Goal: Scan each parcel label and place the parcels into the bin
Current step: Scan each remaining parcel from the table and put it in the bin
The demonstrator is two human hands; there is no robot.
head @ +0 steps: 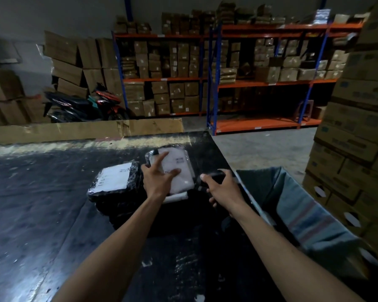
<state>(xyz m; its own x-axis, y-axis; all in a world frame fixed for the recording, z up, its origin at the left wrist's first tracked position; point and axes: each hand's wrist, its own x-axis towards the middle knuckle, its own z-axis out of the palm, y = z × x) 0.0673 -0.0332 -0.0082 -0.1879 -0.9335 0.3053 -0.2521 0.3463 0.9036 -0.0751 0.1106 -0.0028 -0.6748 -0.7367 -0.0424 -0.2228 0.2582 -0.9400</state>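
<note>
A pale parcel (179,168) in clear wrap lies on the black table (42,192), its label facing up. My left hand (157,178) rests on it with the fingers spread. To its left sits a black bubble-wrapped parcel (116,182) with a white label, on top of more dark parcels. My right hand (222,188) grips a dark handheld scanner (214,178) just right of the pale parcel. The bin (303,203), a box lined with a grey bag, stands open at the table's right edge.
Stacked printed cartons (358,131) rise right of the bin. A flat cardboard sheet (85,129) stands behind the table. Orange and blue racks (216,79) full of boxes line the far wall, and a motorbike (85,103) is parked at the left.
</note>
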